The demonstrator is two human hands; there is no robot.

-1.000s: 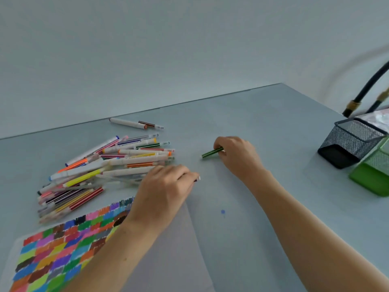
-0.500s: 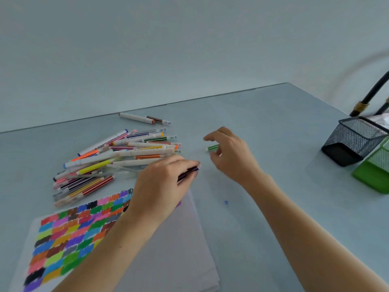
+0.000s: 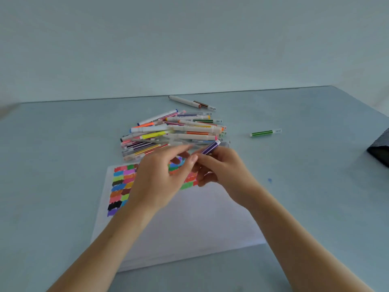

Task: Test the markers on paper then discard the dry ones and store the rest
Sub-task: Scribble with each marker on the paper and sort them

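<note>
Grey table point(image 3: 63, 165) carries marker pile point(image 3: 174, 131), green marker point(image 3: 265, 132), paper point(image 3: 189, 228)

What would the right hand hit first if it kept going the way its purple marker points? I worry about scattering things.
Probably the pile of markers: the right hand aims its purple marker up and away, toward the pile's near right edge. Depth is unclear, so it might pass above.

Smooth plastic markers point(image 3: 174, 131), matt white paper point(image 3: 189, 224), smooth matt grey table point(image 3: 315, 165)
</note>
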